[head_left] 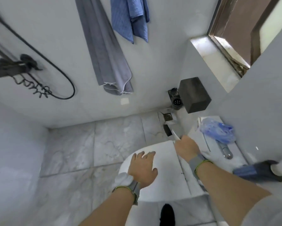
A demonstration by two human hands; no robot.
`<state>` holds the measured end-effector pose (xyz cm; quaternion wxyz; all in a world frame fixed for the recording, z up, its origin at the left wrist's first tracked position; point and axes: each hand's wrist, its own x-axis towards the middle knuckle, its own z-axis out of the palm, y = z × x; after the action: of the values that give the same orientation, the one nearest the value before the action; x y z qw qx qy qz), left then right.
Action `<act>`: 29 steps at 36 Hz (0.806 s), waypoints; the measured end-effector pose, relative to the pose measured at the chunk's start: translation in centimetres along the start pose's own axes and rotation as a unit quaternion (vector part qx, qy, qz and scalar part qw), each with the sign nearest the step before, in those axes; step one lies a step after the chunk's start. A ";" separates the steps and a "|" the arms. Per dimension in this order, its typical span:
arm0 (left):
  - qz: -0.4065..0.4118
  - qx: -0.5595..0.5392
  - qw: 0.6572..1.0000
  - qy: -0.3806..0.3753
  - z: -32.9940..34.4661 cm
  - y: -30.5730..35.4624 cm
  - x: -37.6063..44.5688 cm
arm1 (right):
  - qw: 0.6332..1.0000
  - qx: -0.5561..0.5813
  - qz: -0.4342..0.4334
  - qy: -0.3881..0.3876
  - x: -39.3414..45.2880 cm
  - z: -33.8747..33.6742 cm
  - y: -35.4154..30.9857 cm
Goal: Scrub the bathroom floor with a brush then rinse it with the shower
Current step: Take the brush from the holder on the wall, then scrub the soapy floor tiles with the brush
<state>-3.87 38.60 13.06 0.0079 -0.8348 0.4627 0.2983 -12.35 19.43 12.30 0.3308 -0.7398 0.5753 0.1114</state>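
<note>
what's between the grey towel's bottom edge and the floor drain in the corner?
In the head view, mostly bare wall between the grey towel and floor drain; only a small white square on the wall just below the towel.

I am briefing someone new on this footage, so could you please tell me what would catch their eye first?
Most striking is the right hand gripping the white handle of a black-bristled scrub brush, aimed at the grey marble floor tiles by the square metal floor drain in the corner. The left hand hovers with spread fingers over the closed white toilet lid. On the wall hang a long grey towel and a blue towel.
</note>
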 end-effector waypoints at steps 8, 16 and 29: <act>-0.081 -0.055 0.995 0.021 5.8 -11.2 -18.8 | 0.992 0.080 -0.088 -0.039 -20.9 10.8 -0.4; -0.159 -0.126 0.975 0.088 13.6 -21.3 -39.1 | 0.977 0.081 -0.161 -0.114 -37.6 23.2 -3.3; -0.335 -0.379 0.846 0.167 23.1 -30.7 -62.8 | 0.921 0.062 -0.210 -0.323 -55.2 37.8 -8.0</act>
<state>-16.07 111.04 17.74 -0.2875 -0.9141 0.0001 0.2859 -14.11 86.66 16.65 0.5593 -0.7458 0.2741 0.2363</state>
